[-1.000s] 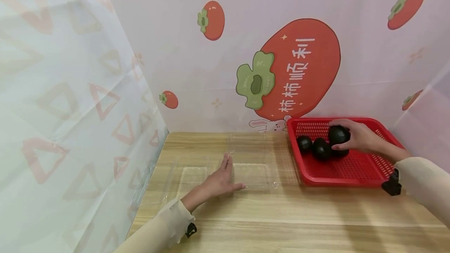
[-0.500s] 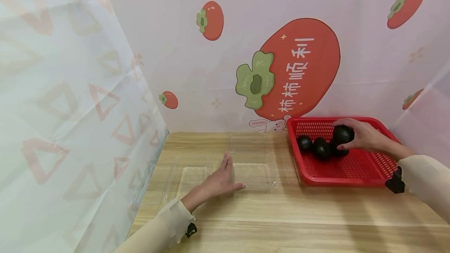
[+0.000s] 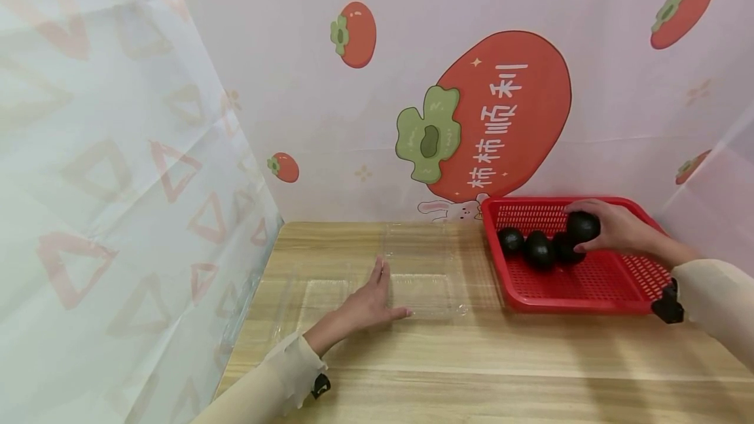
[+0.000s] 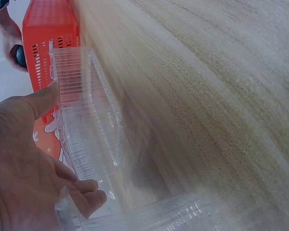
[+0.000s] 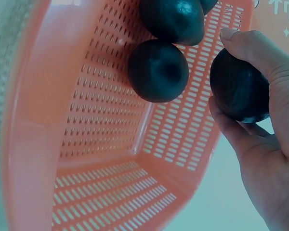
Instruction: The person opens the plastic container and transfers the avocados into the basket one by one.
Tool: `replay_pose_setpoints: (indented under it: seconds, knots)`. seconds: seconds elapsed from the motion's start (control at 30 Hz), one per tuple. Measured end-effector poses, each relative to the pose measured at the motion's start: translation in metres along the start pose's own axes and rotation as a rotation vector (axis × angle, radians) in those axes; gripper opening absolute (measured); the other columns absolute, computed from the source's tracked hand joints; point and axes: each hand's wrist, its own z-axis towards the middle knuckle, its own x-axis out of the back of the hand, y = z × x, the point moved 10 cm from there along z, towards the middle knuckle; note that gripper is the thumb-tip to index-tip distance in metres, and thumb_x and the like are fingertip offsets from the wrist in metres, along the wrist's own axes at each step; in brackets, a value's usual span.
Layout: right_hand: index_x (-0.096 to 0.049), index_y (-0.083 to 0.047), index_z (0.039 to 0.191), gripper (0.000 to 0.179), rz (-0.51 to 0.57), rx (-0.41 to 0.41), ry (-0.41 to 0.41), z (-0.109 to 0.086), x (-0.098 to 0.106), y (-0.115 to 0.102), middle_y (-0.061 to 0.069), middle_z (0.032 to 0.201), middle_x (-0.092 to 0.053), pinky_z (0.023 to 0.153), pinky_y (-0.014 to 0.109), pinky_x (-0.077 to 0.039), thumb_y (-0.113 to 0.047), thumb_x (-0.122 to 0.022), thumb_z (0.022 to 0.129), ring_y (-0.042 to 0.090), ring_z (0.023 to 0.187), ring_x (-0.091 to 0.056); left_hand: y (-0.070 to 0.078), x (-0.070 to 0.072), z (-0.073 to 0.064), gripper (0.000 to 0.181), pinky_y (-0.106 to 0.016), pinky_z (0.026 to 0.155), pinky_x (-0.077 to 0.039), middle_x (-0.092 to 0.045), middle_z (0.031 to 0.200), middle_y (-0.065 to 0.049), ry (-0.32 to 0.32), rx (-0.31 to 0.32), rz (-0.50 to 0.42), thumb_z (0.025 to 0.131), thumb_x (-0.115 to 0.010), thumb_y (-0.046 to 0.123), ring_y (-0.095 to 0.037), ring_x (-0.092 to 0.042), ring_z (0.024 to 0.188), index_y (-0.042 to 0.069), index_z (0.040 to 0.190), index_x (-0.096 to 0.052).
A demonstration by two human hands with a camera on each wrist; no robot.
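Observation:
My right hand [image 3: 618,231] grips a dark avocado [image 3: 583,226] between thumb and fingers, above the right part of a red plastic basket [image 3: 565,305]. Three more avocados [image 3: 538,251] sit inside at its left and middle; the right wrist view shows one avocado [image 5: 158,71] whole, others cut by the frame's top. On the table, my left hand [image 3: 365,306] lies with fingers extended at the left side of a clear plastic box [image 3: 427,296]. Its thumb touches the rim of that clear box [image 4: 86,110] in the left wrist view.
Another clear plastic box [image 3: 324,293] lies to the left, partly behind the left hand. A printed cloth [image 3: 330,103] hangs behind the wooden table [image 3: 471,371], with more cloth at both sides.
My right hand has moved slightly to the right with the avocado, away from the avocados in the basket. The left hand has stayed in place.

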Motion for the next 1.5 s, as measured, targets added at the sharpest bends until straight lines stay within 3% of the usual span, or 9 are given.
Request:
replay_pose_setpoints:
  seconds: [0.1, 0.33, 1.0, 1.3, 1.5]
  knots:
    - [-0.071, -0.002, 0.125, 0.076, 0.000, -0.006, -0.006, 0.000, 0.000, 0.004, 0.019, 0.124, -0.071, 0.081, 0.031, -0.055, -0.021, -0.105, 0.059, 0.033, 0.108, -0.065, 0.000, 0.000, 0.000, 0.120, -0.034, 0.057, -0.052, 0.001, 0.175, -0.026, 0.002, 0.001, 0.002, 0.092, -0.079, 0.056, -0.043, -0.069, 0.113, -0.007, 0.167, -0.009]
    - [-0.070, -0.001, 0.126, 0.077, 0.010, -0.031, -0.034, 0.001, 0.001, 0.011, 0.026, 0.128, -0.069, 0.084, 0.056, -0.057, -0.018, -0.105, 0.060, 0.041, 0.112, -0.064, 0.001, 0.001, -0.001, 0.119, -0.035, 0.058, -0.053, 0.001, 0.175, -0.027, 0.004, 0.000, 0.003, 0.092, -0.079, 0.055, -0.044, -0.070, 0.113, -0.008, 0.166, -0.010]
    - [-0.071, 0.003, 0.122, 0.070, 0.016, -0.055, -0.089, 0.001, 0.001, 0.029, 0.028, 0.123, -0.069, 0.087, 0.059, -0.053, -0.010, -0.103, 0.060, 0.044, 0.110, -0.063, 0.003, 0.001, -0.001, 0.119, -0.035, 0.059, -0.054, 0.000, 0.175, -0.028, 0.003, -0.008, 0.001, 0.092, -0.078, 0.055, -0.043, -0.070, 0.111, -0.008, 0.166, -0.010]
    - [-0.067, 0.010, 0.125, 0.073, 0.058, -0.117, -0.173, 0.001, -0.004, 0.041, 0.036, 0.128, -0.064, 0.091, 0.069, -0.050, -0.009, -0.102, 0.063, 0.052, 0.114, -0.059, 0.002, 0.002, -0.002, 0.118, -0.034, 0.058, -0.053, 0.001, 0.175, -0.027, 0.000, -0.001, -0.008, 0.093, -0.078, 0.055, -0.043, -0.070, 0.113, -0.007, 0.166, -0.010]
    - [-0.066, 0.011, 0.126, 0.071, 0.073, -0.155, -0.227, 0.001, -0.008, 0.045, 0.036, 0.128, -0.063, 0.092, 0.067, -0.051, -0.009, -0.100, 0.067, 0.051, 0.113, -0.060, 0.004, 0.003, -0.002, 0.118, -0.036, 0.060, -0.055, 0.001, 0.174, -0.028, 0.001, -0.005, -0.004, 0.092, -0.079, 0.054, -0.045, -0.067, 0.119, -0.008, 0.166, -0.011]
